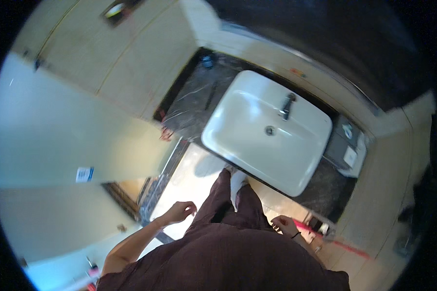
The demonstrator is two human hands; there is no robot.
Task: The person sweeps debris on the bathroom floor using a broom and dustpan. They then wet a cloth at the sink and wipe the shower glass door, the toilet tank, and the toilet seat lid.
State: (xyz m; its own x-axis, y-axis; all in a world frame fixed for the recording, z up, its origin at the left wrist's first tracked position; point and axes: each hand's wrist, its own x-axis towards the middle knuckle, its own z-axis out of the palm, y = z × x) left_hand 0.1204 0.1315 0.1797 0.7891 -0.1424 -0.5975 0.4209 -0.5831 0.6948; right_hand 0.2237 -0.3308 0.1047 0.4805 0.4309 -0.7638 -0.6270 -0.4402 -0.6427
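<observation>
Both of my hands hang beside my body, away from the washbasin. My left hand [181,212] is relaxed with loosely bent fingers, and I see nothing in it. On the other side my right hand [284,225] hangs by my hip, its fingers curled a little apart; a dark band circles the wrist. It also appears to hold nothing. Before me a white ceramic washbasin [240,145] sits on a dark veined stone counter [189,98]. A metal faucet [287,106] stands at its back edge, over the drain [270,131].
A grey box [340,145] with a white item on top stands right of the basin. A small blue container [207,62] is in the counter's left back corner. Left of me is a pale door-like panel [76,134] with a sticker. A red stick [349,249] is low at right.
</observation>
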